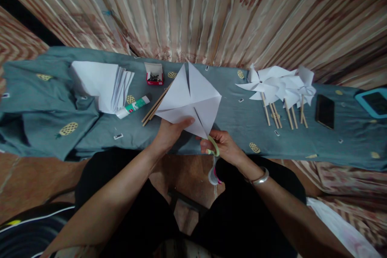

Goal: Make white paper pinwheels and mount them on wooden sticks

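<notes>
A square of white paper (199, 84), creased along its diagonals, is pinched by my left hand (175, 129) at its lower left edge, thumb on top. Slits run inward from its top corner and its lower right side. Fingers of my right hand (222, 145) are wrapped through the pale green handles of a pair of scissors (215, 147), close to the paper's lower corner. The scissor blades are mostly hidden behind the paper. Several thin wooden sticks (157, 107) lie just left of the sheet, partly covered by it.
On the cloth-covered table (236, 129) stand a stack of white paper (96, 84), a glue stick (133, 107) and a small red box of metal pins (155, 76) to the left. Finished paper pinwheels (272, 82), a dark phone (325, 111) and a blue-framed device (375, 102) are on the right.
</notes>
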A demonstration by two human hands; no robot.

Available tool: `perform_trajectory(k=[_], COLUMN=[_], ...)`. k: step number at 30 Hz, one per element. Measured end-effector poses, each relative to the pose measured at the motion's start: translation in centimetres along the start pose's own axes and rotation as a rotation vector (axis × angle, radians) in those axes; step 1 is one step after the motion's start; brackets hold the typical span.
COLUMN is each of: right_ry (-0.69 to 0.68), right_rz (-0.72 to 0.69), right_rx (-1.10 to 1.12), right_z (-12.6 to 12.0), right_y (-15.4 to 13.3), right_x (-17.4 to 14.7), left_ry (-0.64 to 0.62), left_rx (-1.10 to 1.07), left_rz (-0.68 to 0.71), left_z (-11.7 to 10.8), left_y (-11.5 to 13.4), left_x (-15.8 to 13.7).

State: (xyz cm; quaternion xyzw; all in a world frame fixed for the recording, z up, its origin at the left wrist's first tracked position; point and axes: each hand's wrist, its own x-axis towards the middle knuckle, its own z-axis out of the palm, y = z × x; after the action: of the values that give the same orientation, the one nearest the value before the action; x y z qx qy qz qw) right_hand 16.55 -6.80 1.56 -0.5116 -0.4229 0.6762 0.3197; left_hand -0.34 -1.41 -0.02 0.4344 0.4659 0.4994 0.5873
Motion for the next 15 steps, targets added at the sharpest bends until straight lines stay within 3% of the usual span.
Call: perform_trajectory(k=[15], right_ry=[0.032], right_rz=[0.033], right_rx=[0.006], right_z=[-0.19], right_y=[0.57], right_x=[0.19], left_ry=[-0.006], left_rx=[-0.015], left_rz=[-0.003], left_z=[0.05], left_y=[-0.28], left_x=[-0.02])
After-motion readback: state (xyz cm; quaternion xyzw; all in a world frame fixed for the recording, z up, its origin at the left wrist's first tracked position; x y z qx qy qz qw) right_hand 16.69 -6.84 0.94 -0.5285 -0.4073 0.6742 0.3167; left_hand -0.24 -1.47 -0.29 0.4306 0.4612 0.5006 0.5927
